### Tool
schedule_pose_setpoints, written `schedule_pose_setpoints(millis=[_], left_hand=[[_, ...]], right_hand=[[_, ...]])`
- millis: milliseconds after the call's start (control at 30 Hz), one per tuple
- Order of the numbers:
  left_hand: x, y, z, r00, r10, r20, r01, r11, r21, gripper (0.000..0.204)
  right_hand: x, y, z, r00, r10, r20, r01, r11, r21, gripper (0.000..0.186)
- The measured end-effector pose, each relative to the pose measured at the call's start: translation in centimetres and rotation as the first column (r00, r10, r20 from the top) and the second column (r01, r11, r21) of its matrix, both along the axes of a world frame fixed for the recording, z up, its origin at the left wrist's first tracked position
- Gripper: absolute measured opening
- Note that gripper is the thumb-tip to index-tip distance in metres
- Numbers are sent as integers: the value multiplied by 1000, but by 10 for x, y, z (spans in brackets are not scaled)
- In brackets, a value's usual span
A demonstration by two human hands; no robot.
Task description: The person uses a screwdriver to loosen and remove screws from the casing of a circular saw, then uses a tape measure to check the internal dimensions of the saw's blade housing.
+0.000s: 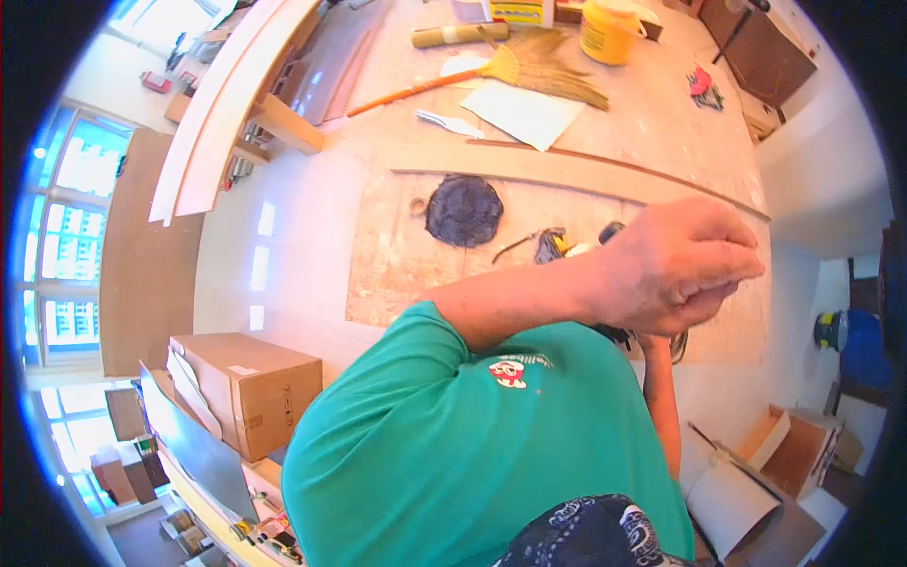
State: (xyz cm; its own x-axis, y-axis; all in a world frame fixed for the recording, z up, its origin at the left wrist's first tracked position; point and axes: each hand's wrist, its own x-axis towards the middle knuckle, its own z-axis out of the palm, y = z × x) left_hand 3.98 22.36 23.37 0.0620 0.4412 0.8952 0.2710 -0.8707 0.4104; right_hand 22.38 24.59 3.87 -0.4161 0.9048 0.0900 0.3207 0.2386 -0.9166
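My left hand [694, 269] is raised over the right part of the plywood work surface [378, 302], fingers curled and pinched together; what is in them, if anything, is hidden. Below it my right hand [656, 348] is mostly hidden, beside a dark object with a metal part that I cannot make out. Nearby lie yellow-and-black tools [550, 248] and a thin dark bar [508, 246]. A crumpled black round item [463, 210] lies further left, beside a small brown ring [418, 206]. A long board [529, 177] lies behind them.
At the back are a yellow bucket [605, 38], straw broom [557, 80], brown roll [444, 38], white sheet [520, 113] and pink-and-black item [704, 87]. Long boards on supports [217, 104] stand left, a cardboard box [269, 406] lower left, an open wooden box [789, 444] lower right.
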Motion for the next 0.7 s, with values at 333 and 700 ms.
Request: schedule_pose_setpoints(millis=[333, 700], left_hand=[[-16, -8, -3, 999, 45, 0, -45, 999, -19, 37], [-22, -1, -5, 995, 103, -16, -103, 992, -68, 44]], right_hand=[[-5, -4, -15, 1000, 21, 15, -21, 1000, -23, 103], [-9, -5, -4, 999, -32, 43, 29, 998, 55, 105]])
